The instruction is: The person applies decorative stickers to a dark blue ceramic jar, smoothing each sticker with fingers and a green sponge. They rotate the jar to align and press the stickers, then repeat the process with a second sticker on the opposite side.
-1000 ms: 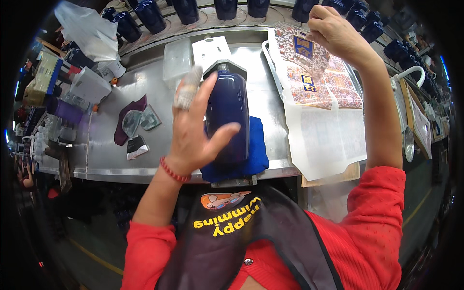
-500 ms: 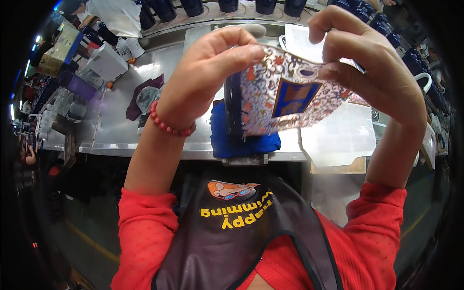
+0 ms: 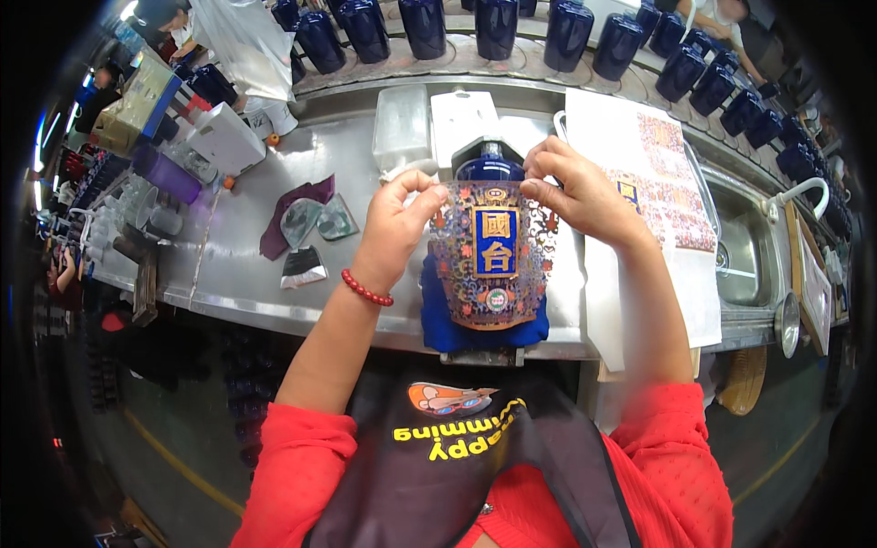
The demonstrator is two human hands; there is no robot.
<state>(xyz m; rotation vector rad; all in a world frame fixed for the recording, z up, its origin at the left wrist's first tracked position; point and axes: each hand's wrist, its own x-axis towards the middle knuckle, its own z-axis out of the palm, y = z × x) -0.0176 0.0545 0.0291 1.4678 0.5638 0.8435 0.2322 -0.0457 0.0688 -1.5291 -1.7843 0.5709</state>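
Note:
A dark blue glazed bottle (image 3: 491,167) lies on a folded blue cloth (image 3: 444,327) at the table's front edge, its neck pointing away from me. Over its body hangs a thin see-through decal film (image 3: 459,290), patterned in red, white and gold with a blue panel in the middle. My left hand (image 3: 400,224) pinches the film's upper left corner between thumb and finger. At the upper right corner, my right hand (image 3: 577,196) pinches the film the same way. Most of the bottle's body is hidden behind the film, and I cannot tell how far they touch.
White sheets with printed decals (image 3: 667,183) lie right of the bottle, beside a sink (image 3: 744,265). Left are a maroon cloth (image 3: 290,215) and scraper-like pieces (image 3: 301,224). A clear container (image 3: 402,123) stands behind. Blue bottles (image 3: 425,32) line a conveyor (image 3: 457,73) at the back; other people work beyond.
The decal film has come down and lies flatter over the bottle, its panel now facing me upright. Both hands have lowered toward me, still gripping its upper corners. The view has tilted, showing more conveyor.

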